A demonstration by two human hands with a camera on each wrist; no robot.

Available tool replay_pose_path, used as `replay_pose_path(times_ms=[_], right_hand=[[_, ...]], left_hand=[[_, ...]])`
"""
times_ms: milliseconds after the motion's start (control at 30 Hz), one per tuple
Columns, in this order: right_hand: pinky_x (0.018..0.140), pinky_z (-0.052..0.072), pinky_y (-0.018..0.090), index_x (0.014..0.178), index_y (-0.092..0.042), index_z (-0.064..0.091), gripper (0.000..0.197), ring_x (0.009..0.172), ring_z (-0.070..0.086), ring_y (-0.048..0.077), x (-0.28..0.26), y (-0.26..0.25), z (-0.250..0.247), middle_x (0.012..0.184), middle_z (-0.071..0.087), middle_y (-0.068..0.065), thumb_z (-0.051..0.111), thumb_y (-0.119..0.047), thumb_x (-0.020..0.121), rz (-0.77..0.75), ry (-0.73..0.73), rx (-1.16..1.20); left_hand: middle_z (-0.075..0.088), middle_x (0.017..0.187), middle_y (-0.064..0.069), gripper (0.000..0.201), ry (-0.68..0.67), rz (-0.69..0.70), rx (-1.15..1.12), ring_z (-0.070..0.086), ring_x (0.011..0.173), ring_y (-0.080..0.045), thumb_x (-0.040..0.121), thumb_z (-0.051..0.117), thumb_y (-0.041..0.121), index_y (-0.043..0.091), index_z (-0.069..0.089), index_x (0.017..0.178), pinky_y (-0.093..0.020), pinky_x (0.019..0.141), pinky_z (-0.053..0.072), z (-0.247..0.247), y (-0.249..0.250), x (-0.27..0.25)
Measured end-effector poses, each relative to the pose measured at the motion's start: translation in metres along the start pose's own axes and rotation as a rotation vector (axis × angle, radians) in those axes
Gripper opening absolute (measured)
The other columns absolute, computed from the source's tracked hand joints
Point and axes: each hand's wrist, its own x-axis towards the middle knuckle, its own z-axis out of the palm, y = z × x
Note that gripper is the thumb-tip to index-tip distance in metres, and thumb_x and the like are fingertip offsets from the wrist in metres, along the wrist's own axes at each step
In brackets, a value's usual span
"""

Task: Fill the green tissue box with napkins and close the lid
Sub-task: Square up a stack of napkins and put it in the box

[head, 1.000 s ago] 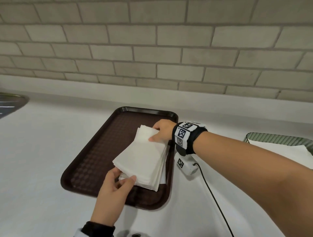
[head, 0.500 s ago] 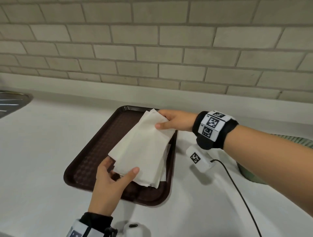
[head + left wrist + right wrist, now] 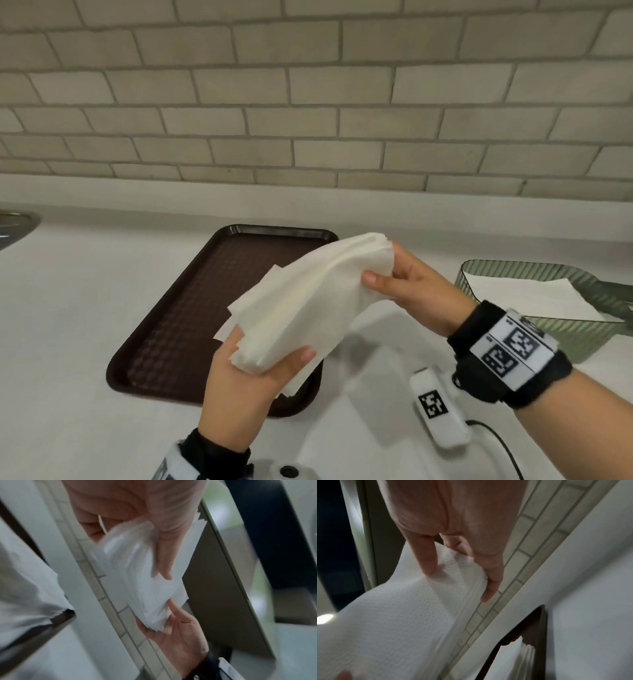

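Note:
A thick stack of white napkins (image 3: pixel 301 301) hangs in the air above the right side of the brown tray (image 3: pixel 178 308), bent between both hands. My left hand (image 3: pixel 260 363) grips its near end from below, thumb on top. My right hand (image 3: pixel 394 274) pinches its far end. The wrist views show the same stack (image 3: pixel 145 574) (image 3: pixel 399 615) with fingers curled round it. The green ribbed tissue box (image 3: pixel 561 335) stands open at the right, with white napkins (image 3: pixel 534 298) inside. A few napkins (image 3: pixel 301 380) remain on the tray under the lifted stack. No lid is in view.
The white counter (image 3: pixel 68 342) runs to a brick wall (image 3: pixel 308 102). A dark rounded edge (image 3: pixel 17 226), perhaps a sink, shows at far left. A white tagged device (image 3: pixel 438 411) with a black cable lies on the counter below my right wrist.
Both hands have lifted the napkin stack off the tray and carried it up and to the right. The green box has come into view.

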Motion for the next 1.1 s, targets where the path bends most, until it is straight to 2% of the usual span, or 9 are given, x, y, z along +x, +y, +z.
replay_pose_path(times_ms=[133,233,300,367,433,600,767,933,1100], right_hand=[[0.083,0.052,0.024,0.115,-0.018,0.058,0.067,0.102,0.064,0.016,-0.065,0.012,-0.021,0.109,0.069,0.002,0.084,-0.045,0.059,-0.03,0.17,0.132],[0.091,0.051,0.028,0.121,-0.017,0.054,0.075,0.11,0.061,0.018,-0.114,0.022,-0.039,0.118,0.066,0.005,0.083,-0.047,0.059,0.041,0.276,0.076],[0.092,0.05,0.026,0.119,-0.02,0.053,0.058,0.111,0.061,0.016,-0.143,0.027,-0.048,0.117,0.067,0.001,0.078,-0.036,0.069,0.091,0.359,0.009],[0.085,0.052,0.022,0.116,-0.02,0.052,0.04,0.106,0.063,0.012,-0.166,0.031,-0.053,0.11,0.069,-0.005,0.066,-0.01,0.081,0.12,0.46,-0.008],[0.079,0.052,0.017,0.114,-0.019,0.05,0.038,0.099,0.065,0.008,-0.185,0.032,-0.057,0.102,0.07,-0.008,0.056,0.006,0.086,0.139,0.523,-0.025],[0.073,0.051,0.014,0.109,-0.016,0.048,0.034,0.088,0.066,0.007,-0.215,0.04,-0.071,0.092,0.07,-0.008,0.054,0.01,0.087,0.178,0.619,-0.103],[0.065,0.047,0.018,0.101,-0.019,0.045,0.033,0.07,0.06,0.001,-0.234,0.047,-0.098,0.075,0.066,-0.019,0.057,0.008,0.086,0.255,0.603,-0.168],[0.067,0.048,0.016,0.104,-0.021,0.047,0.038,0.075,0.061,0.002,-0.244,0.046,-0.125,0.082,0.065,-0.01,0.057,0.01,0.085,0.306,0.53,-0.148],[0.073,0.054,0.022,0.122,-0.036,0.038,0.074,0.083,0.066,0.006,-0.249,0.048,-0.15,0.094,0.066,-0.006,0.069,0.01,0.072,0.352,0.434,-0.058]], left_hand=[[0.073,0.09,0.015,0.053,-0.187,0.019,0.087,0.068,0.08,-0.002,0.053,0.089,0.014,0.023,0.067,0.1,-0.009,0.062,0.05,0.031,0.012,-0.01],[0.069,0.079,0.03,0.045,-0.314,0.015,0.134,0.066,0.076,0.009,0.045,0.084,0.027,0.043,0.069,0.085,-0.002,0.065,0.046,0.057,0.014,-0.016],[0.065,0.078,0.037,0.051,-0.421,0.027,0.204,0.062,0.076,0.016,0.046,0.087,0.023,0.051,0.065,0.083,-0.003,0.07,0.048,0.072,0.015,-0.02],[0.065,0.091,0.035,0.059,-0.529,0.02,0.226,0.061,0.086,0.013,0.058,0.087,0.011,0.049,0.061,0.097,-0.004,0.071,0.047,0.086,0.016,-0.023],[0.064,0.095,0.035,0.059,-0.564,0.007,0.242,0.06,0.09,0.013,0.062,0.085,0.009,0.045,0.06,0.101,-0.002,0.07,0.046,0.098,0.014,-0.024],[0.068,0.094,0.026,0.042,-0.646,0.007,0.349,0.063,0.086,0.005,0.067,0.082,0.017,0.032,0.062,0.101,-0.005,0.068,0.046,0.134,0.005,-0.025],[0.067,0.087,0.016,0.035,-0.679,0.012,0.404,0.061,0.081,-0.003,0.07,0.08,0.014,0.031,0.062,0.094,-0.008,0.067,0.044,0.158,-0.003,-0.029],[0.066,0.086,0.016,0.032,-0.671,-0.008,0.419,0.059,0.077,-0.002,0.072,0.079,0.013,0.033,0.063,0.092,-0.008,0.064,0.042,0.182,0.002,-0.041],[0.064,0.094,0.017,0.048,-0.604,-0.057,0.409,0.059,0.086,-0.003,0.067,0.081,0.008,0.037,0.06,0.098,-0.01,0.066,0.047,0.202,0.003,-0.05]])
